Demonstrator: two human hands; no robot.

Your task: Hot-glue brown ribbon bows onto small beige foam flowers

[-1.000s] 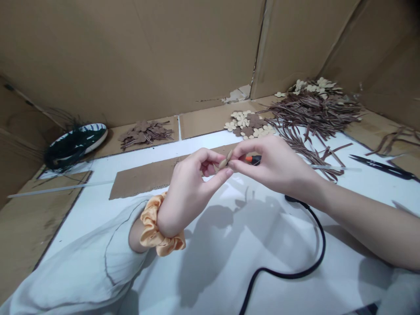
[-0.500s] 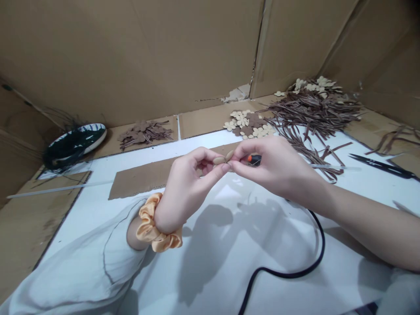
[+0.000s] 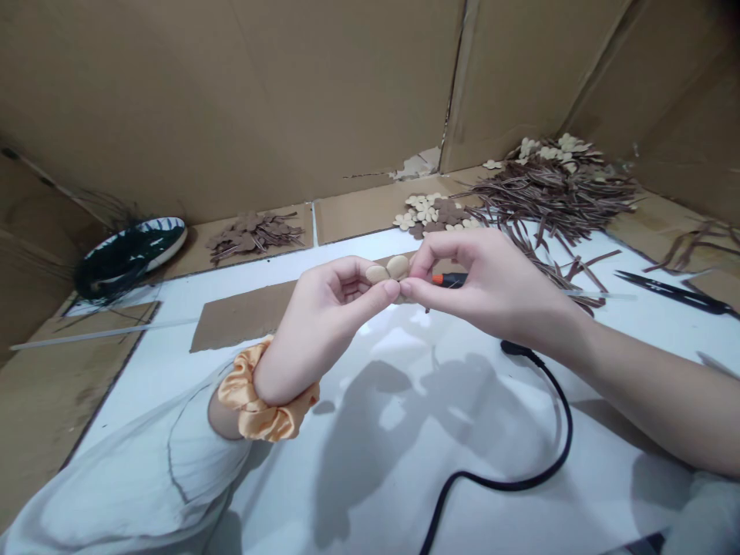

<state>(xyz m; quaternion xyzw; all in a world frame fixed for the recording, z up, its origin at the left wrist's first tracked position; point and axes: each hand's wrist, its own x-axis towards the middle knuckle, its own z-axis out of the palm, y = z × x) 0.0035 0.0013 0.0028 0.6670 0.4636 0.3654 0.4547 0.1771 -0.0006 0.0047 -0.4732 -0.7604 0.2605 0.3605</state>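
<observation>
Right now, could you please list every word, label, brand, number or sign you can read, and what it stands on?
No readable text anywhere in this view.
Black pointed tool: pale marks, too small and blurred to read.
Held beige petalled piece: no lettering visible.

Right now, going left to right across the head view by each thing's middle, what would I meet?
Plate → brown pile → left hand → beige flower → right hand → black pointed tool.
</observation>
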